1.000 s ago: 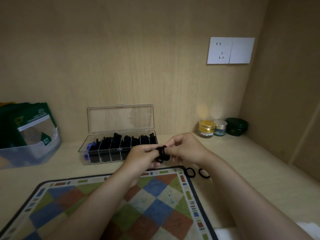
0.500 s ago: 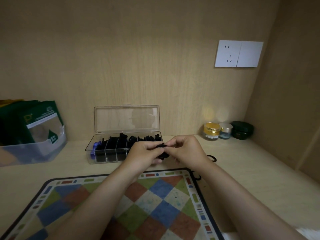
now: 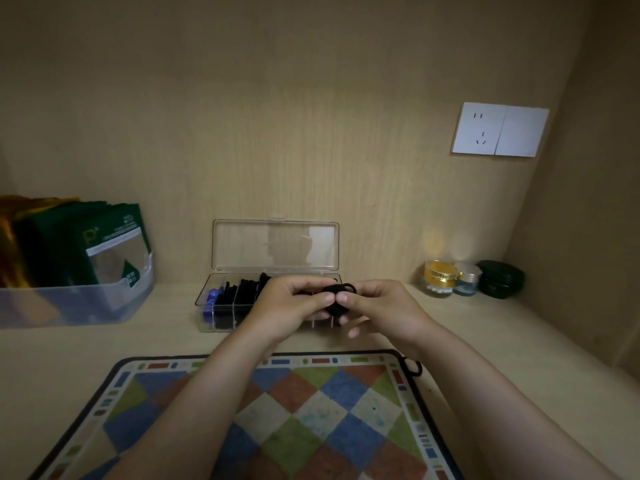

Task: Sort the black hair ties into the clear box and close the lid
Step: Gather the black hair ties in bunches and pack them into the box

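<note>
**A:** What are the hands doing?

**B:** The left hand (image 3: 294,303) and the right hand (image 3: 377,306) meet thumb to thumb. Both pinch a small bunch of black elastic hair ties (image 3: 334,296) held between them, above the desk.

**A:** And the box?

**B:** The clear rectangular plastic box (image 3: 205,318) sits just behind the hands, partly hidden by the left one. Its clear hinged lid (image 3: 273,247) stands upright against the wooden back wall. The compartments I can see hold more black ties, and the one farthest left of the hands holds something blue (image 3: 212,298).

**A:** Anything loose?

**B:** One black tie loop (image 3: 414,368) lies on the desk beneath the right forearm. It is just beside the corner of the checked multicoloured rectangular mat (image 3: 311,410) under both forearms.

**A:** Farther out?

**B:** Right of the hands, a gold-lidded glass jar (image 3: 440,277), a small silver-lidded jar (image 3: 467,278) and a dark green round container (image 3: 499,278) stand in a row. To the left, a translucent plastic bin (image 3: 69,304) holds green packets (image 3: 86,244). Up and to the right is a white wall socket (image 3: 498,129).
</note>
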Demonstrator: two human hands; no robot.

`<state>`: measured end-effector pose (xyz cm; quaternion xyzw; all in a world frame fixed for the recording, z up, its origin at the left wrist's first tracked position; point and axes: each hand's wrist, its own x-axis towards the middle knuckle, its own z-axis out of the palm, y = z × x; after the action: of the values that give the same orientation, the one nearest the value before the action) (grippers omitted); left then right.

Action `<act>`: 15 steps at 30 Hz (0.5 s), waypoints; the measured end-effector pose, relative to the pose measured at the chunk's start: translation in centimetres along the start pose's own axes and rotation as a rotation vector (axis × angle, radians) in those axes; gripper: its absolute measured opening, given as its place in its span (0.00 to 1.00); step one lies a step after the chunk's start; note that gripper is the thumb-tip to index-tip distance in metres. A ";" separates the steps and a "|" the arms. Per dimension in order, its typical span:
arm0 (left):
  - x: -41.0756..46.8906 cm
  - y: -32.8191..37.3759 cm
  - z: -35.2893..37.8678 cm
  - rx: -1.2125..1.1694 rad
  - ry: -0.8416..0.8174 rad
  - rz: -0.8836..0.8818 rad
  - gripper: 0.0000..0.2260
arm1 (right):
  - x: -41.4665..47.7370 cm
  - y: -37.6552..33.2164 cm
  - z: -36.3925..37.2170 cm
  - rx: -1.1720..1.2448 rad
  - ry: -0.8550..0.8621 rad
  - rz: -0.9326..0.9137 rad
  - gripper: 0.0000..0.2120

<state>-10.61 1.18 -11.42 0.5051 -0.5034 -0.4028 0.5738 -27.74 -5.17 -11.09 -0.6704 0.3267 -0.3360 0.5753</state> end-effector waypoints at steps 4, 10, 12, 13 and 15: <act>0.1 1.0 -1.8 0.115 -0.041 0.030 0.11 | 1.2 -1.5 0.9 0.007 -0.019 0.046 0.06; 1.8 0.8 -5.5 0.569 0.348 0.295 0.10 | 5.3 -4.2 2.8 -0.161 0.111 0.052 0.11; 2.3 -0.1 -6.5 0.704 0.414 0.349 0.12 | 6.8 -4.4 3.4 -0.316 0.176 0.046 0.14; 2.4 -0.5 -6.8 0.766 0.419 0.361 0.13 | 7.6 -4.3 3.7 -0.383 0.206 0.048 0.14; 2.5 -1.3 -6.9 0.894 0.390 0.378 0.14 | 9.0 -3.9 4.2 -0.505 0.239 0.053 0.11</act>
<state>-3.30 -0.25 -12.15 0.6666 -0.5923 0.0635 0.4481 -19.06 -9.83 -7.03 -0.7394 0.4830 -0.3053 0.3560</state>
